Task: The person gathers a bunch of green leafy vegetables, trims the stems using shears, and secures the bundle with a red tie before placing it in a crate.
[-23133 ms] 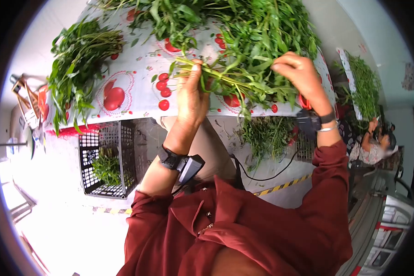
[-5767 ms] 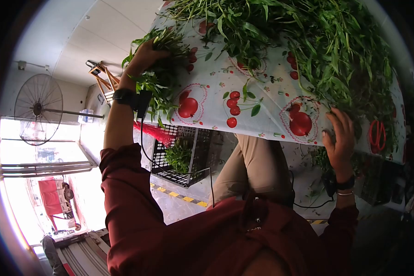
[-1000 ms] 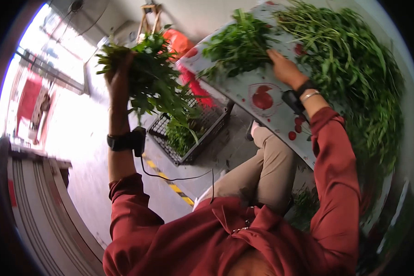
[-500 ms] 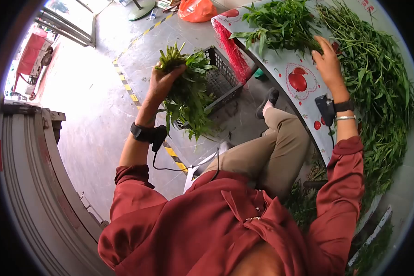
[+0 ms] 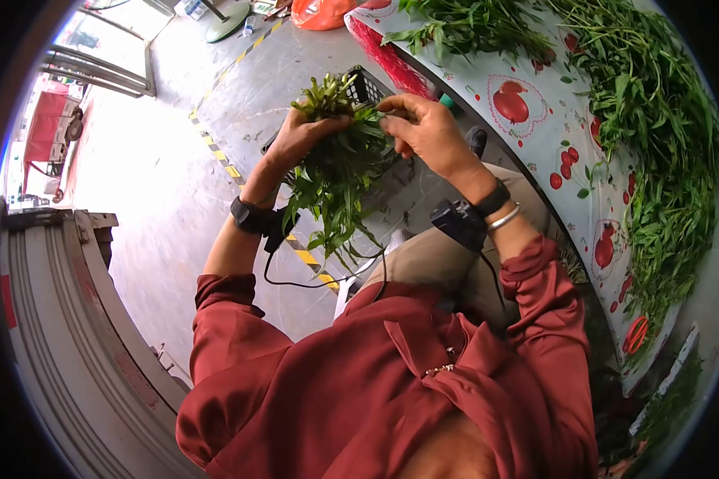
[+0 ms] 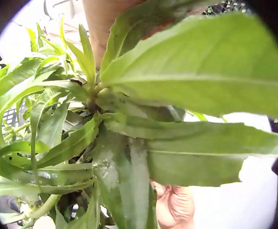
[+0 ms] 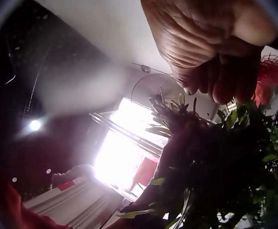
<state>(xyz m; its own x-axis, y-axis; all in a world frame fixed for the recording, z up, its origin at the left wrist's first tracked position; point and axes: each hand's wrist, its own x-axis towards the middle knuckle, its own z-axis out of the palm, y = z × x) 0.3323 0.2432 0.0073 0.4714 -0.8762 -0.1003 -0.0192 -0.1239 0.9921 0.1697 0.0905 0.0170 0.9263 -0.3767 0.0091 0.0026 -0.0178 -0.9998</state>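
My left hand (image 5: 295,140) grips a bunch of leafy greens (image 5: 335,188), cut stem ends upward, long leaves hanging below the fist. In the left wrist view, broad serrated leaves (image 6: 191,67) cover most of the grip. My right hand (image 5: 435,136) is at the bunch's right side, fingers bent, fingertips right at the upper leaves. In the right wrist view, the curled fingers (image 7: 234,81) hang close over the dark foliage; I cannot tell whether they pinch a leaf. A black plastic crate (image 5: 367,86) stands on the floor beyond the bunch, mostly hidden by it.
On the right, a cherry-print tablecloth (image 5: 543,128) covers a table with a large heap of greens (image 5: 663,168), a smaller pile (image 5: 471,32) and red-handled scissors (image 5: 636,335). Red netting (image 5: 387,60) hangs at the table's edge. An orange bag (image 5: 321,13) and a fan base (image 5: 228,22) stand on the floor.
My left hand lifted the bunch from the table and carried it out over the floor near the crate. My right hand has left the table pile and come across to the bunch.
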